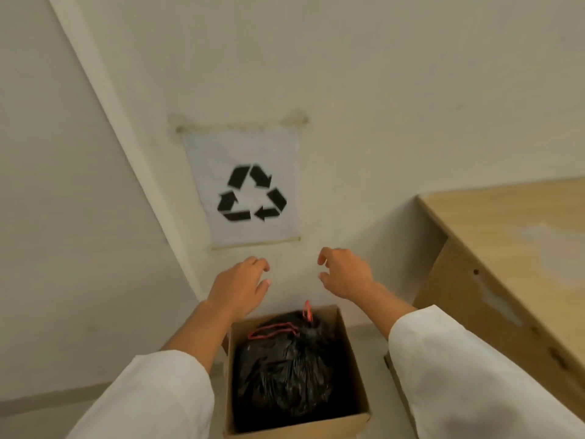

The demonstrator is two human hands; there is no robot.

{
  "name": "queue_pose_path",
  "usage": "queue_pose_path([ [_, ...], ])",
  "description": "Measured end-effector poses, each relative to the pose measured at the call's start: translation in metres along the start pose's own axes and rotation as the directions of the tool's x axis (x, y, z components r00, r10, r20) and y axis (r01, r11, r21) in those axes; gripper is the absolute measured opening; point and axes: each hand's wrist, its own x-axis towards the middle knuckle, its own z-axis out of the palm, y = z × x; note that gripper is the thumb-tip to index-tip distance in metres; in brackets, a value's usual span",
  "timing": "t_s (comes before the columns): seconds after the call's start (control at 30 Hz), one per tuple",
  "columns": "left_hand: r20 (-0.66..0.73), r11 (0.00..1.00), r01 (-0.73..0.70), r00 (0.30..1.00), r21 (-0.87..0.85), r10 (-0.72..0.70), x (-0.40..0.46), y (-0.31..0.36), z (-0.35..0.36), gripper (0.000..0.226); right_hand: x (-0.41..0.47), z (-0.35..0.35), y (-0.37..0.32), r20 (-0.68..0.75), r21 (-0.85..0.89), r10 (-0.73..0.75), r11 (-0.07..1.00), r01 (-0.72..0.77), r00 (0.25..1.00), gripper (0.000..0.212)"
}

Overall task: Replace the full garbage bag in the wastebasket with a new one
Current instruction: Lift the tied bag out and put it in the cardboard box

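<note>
Head view: crinkled black plastic garbage bag (pixel 285 369), red drawstrings, fills square cardboard wastebasket (pixel 354 375) at lower centre. Left hand (pixel 240 285) and right hand (pixel 345 274) hover above, fingers loosely curled, holding nothing.

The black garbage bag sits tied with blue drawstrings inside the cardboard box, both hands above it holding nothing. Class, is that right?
Not quite. The head view shows the black garbage bag in the cardboard box tied with red drawstrings, not blue. The left hand and right hand do hold nothing.
</note>
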Motion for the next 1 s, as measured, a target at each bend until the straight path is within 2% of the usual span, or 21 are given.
queue_pose_path([
  [0.23, -0.188, 0.998, -0.062, 0.98, 0.024, 0.066, -0.004, 0.07, -0.145, 0.031, -0.052, -0.154, -0.023, -0.276, -0.051, -0.061, 0.998, 0.049, 0.959, 0.025],
  [0.33, -0.253, 0.994, -0.093, 0.962, 0.063, 0.106, -0.01, 0.105, -0.175, 0.029, -0.08, -0.187, -0.014, -0.388, -0.075, -0.08, 0.996, 0.055, 0.918, 0.025],
  [0.5, -0.293, 0.982, -0.136, 0.941, 0.131, 0.169, -0.024, 0.182, -0.195, 0.03, -0.129, -0.232, 0.026, -0.477, -0.117, -0.081, 0.993, 0.028, 0.875, 0.025],
  [0.7, -0.335, 0.969, -0.177, 0.915, 0.172, 0.227, -0.038, 0.307, -0.188, 0.026, -0.212, -0.289, 0.125, -0.551, -0.087, -0.035, 0.996, -0.016, 0.834, 0.023],
  [0.83, -0.305, 0.95, -0.216, 0.911, 0.224, 0.279, -0.051, 0.408, -0.18, 0.026, -0.281, -0.321, 0.21, -0.557, -0.088, -0.007, 0.995, -0.05, 0.83, 0.021],
  [1.0, -0.32, 0.928, -0.319, 0.873, 0.193, 0.367, -0.044, 0.55, -0.161, 0.026, -0.352, -0.366, 0.32, -0.571, -0.109, 0.017, 0.989, -0.096, 0.821, 0.02],
])
